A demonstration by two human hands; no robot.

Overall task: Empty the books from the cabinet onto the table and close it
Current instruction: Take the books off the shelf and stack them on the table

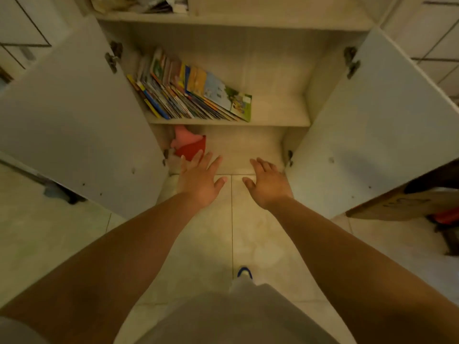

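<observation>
A pale wooden cabinet (pixel 273 115) stands in front of me with both doors swung wide: the left door (pixel 74 120) and the right door (pixel 372 125). On its middle shelf, several thin colourful books (pixel 188 90) lean to the left against the side wall. My left hand (pixel 201 181) and my right hand (pixel 267 184) reach forward side by side below that shelf, fingers spread, holding nothing and apart from the books.
A red and pink object (pixel 190 145) lies on the bottom shelf at the left, just beyond my left fingertips. Clutter sits on the top shelf (pixel 149 4). A dark wooden piece of furniture (pixel 407 202) stands at the right. Pale floor tiles (pixel 248 232) lie underfoot.
</observation>
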